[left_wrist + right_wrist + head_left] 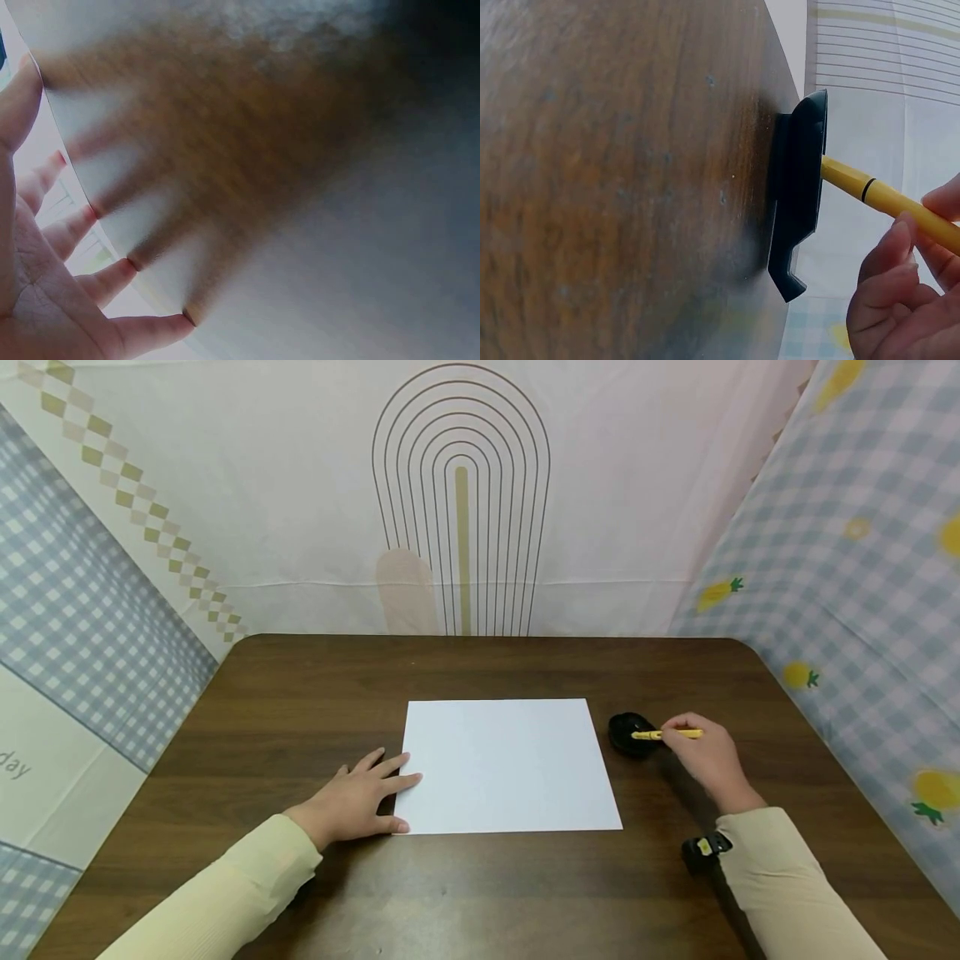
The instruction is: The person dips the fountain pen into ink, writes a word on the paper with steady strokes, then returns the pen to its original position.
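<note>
Surface: dark brown wood-grain table (495, 667), rounded far corners, with a dull sheen near the middle of the near side. A blank white rectangular sheet of paper (510, 768) lies flat around the center.

Left hand (351, 800): fingers spread wide, fingertips on the paper's left edge, gripping nothing. In the left wrist view it's backed by a blurry brown-grey reflection or shadow (can't tell which).

Right hand (705, 758): pinches a slim yellow pen-like stick with a thin black ring (847, 177). The stick lies to the right of the paper, its left end over a small round black shallow dish (627, 727); can't tell if the tip touches the inside. The dish sits on the table just beside the paper's right edge and has a bent lip on one side.

Both arms wear pale cream long sleeves (232, 885); a black strapped device (705, 850) sits at the right wrist.

Room: white printed cloth (637, 485) hangs behind the far edge, with nested thin-line arches (461, 435). Blue-and-white checked fabric (90, 527) covers the left; similar checked fabric with yellow fruit prints (855, 610), right.
</note>
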